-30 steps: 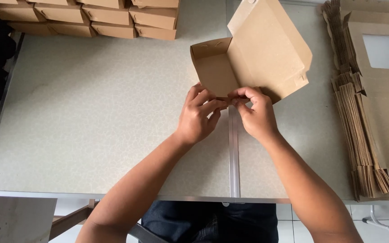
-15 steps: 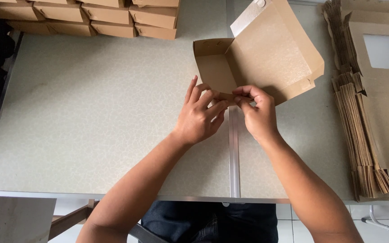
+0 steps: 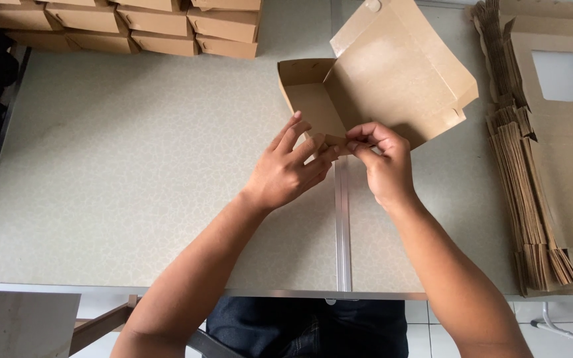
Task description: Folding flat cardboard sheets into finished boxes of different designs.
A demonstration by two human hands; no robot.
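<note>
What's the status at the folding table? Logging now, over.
Left hand and right hand both pinching near corner of half-folded kraft box. Flat blanks stack clear, right side. Nothing obstructing.

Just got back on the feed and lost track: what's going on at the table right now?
A person is working on a half-formed brown cardboard box on the speckled table. The left hand and right hand both pinch the box's near corner, its lid flap standing open. A stack of flat box blanks with window cut-outs lies to the right, and finished closed boxes sit stacked along the far left edge.
</note>
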